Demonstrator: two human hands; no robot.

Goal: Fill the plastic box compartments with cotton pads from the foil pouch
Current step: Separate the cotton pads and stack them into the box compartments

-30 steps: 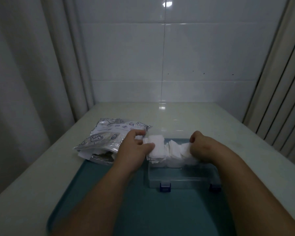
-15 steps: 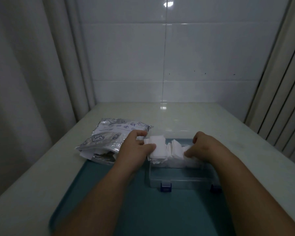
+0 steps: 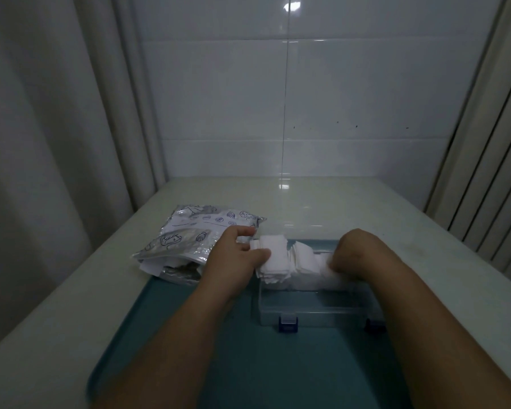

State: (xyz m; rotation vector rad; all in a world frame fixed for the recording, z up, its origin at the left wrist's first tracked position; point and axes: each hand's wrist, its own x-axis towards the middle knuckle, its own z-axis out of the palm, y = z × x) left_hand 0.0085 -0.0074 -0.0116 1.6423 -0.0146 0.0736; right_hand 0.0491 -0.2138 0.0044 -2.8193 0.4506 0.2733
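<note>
Fingers point(image 3: 244, 231) of your left hand point(image 3: 233, 258) curl round the left end of the cotton pads point(image 3: 273, 255), thumb on the near face; right hand point(image 3: 354, 252) fingers curl tight, gripping pads in the rear compartment of the plastic box point(image 3: 316, 308); foil pouch point(image 3: 198, 234) lies just left; since a second ago the right hand has sunk lower; left grip unchanged.
</note>
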